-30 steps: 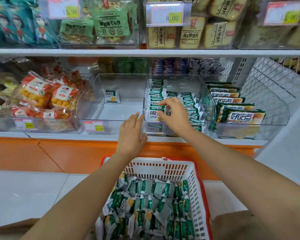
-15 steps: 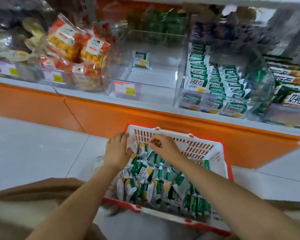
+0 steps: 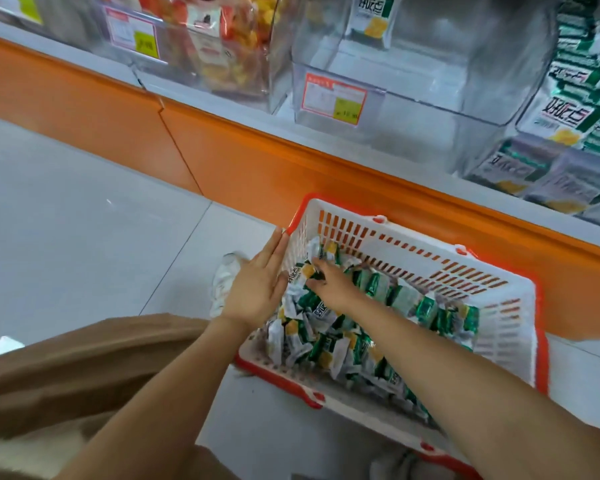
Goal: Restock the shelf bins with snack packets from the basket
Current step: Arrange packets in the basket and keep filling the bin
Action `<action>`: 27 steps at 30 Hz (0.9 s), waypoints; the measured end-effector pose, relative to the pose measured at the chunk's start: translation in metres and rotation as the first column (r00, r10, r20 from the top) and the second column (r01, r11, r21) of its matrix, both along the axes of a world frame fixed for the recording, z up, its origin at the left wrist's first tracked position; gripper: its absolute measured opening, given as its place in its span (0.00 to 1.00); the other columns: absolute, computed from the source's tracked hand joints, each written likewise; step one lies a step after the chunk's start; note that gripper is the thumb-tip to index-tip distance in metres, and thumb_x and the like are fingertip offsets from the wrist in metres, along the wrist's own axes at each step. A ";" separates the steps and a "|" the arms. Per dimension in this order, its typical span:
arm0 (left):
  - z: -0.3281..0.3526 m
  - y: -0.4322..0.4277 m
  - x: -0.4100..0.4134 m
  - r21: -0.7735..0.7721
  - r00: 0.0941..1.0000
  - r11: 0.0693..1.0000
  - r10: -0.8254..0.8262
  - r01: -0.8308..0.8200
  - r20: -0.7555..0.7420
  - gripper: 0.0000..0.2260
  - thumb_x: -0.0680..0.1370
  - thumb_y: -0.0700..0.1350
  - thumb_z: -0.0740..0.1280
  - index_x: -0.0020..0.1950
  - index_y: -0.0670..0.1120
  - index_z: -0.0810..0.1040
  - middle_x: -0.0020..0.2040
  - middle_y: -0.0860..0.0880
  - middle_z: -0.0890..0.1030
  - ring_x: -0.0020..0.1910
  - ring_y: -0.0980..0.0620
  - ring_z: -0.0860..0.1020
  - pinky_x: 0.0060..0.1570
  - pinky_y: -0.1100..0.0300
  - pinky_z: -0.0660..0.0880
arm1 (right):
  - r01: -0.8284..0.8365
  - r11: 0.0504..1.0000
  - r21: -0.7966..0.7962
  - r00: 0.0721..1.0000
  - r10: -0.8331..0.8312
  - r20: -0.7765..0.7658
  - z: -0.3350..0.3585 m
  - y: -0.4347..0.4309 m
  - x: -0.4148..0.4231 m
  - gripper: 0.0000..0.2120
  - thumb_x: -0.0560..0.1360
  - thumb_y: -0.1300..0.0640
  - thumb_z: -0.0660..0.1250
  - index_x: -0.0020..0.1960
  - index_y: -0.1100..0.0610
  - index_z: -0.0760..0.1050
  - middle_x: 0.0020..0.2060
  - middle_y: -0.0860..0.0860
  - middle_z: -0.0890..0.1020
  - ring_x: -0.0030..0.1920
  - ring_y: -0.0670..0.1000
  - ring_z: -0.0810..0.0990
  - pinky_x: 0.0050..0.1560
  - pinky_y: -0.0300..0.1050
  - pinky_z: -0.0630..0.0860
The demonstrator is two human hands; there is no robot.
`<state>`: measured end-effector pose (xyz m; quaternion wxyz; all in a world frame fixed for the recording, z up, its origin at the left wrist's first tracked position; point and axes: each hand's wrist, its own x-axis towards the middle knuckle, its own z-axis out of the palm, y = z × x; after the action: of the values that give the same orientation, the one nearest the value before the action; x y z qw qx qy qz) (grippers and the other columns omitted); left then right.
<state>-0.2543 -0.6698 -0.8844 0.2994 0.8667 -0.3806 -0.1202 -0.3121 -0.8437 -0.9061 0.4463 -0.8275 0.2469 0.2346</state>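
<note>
My right grip (image 3: 328,284) is nearer, on the snack packets (image 3: 326,344) right under it, curled. Clamped or not, I can't tell. Left grip (image 3: 257,289), flat, touches the basket (image 3: 413,252).

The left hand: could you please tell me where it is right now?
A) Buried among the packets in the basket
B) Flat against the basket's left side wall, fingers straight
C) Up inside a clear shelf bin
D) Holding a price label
B: the left hand lies flat with straight fingers along the left side of the basket, while the right hand curls its fingers on the packets inside.
</note>
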 end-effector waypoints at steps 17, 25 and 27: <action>0.001 -0.003 -0.004 0.079 0.998 0.995 0.050 -0.053 0.041 0.25 0.84 0.52 0.49 0.81 0.48 0.53 0.80 0.51 0.51 0.75 0.46 0.65 0.71 0.49 0.65 | 0.061 0.998 0.020 0.997 -0.062 0.054 0.003 -0.010 -0.017 0.17 0.79 0.52 0.66 0.64 0.60 0.72 0.60 0.56 0.77 0.59 0.58 0.76 0.53 0.47 0.71; 0.045 -0.039 -0.026 -0.028 0.982 0.987 0.156 -0.160 -0.106 0.26 0.79 0.61 0.55 0.70 0.47 0.72 0.69 0.48 0.74 0.67 0.51 0.70 0.66 0.53 0.65 | 0.205 0.955 0.216 0.892 -0.273 0.361 0.069 -0.044 -0.045 0.17 0.75 0.52 0.72 0.60 0.52 0.69 0.56 0.49 0.79 0.55 0.48 0.79 0.59 0.52 0.77; 0.063 -0.055 -0.035 -0.162 0.935 0.970 0.118 -0.180 -0.334 0.18 0.79 0.60 0.62 0.60 0.49 0.77 0.57 0.51 0.80 0.53 0.55 0.76 0.54 0.55 0.70 | 0.221 0.948 0.229 0.852 -0.302 0.428 0.087 -0.051 -0.053 0.17 0.75 0.54 0.72 0.60 0.55 0.70 0.55 0.48 0.80 0.53 0.46 0.80 0.57 0.50 0.79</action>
<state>-0.2890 -0.7250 -0.8217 0.4470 0.8292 -0.2693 -0.2000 -0.3652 -0.8945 -0.8190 0.5890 -0.7763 0.2243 -0.0096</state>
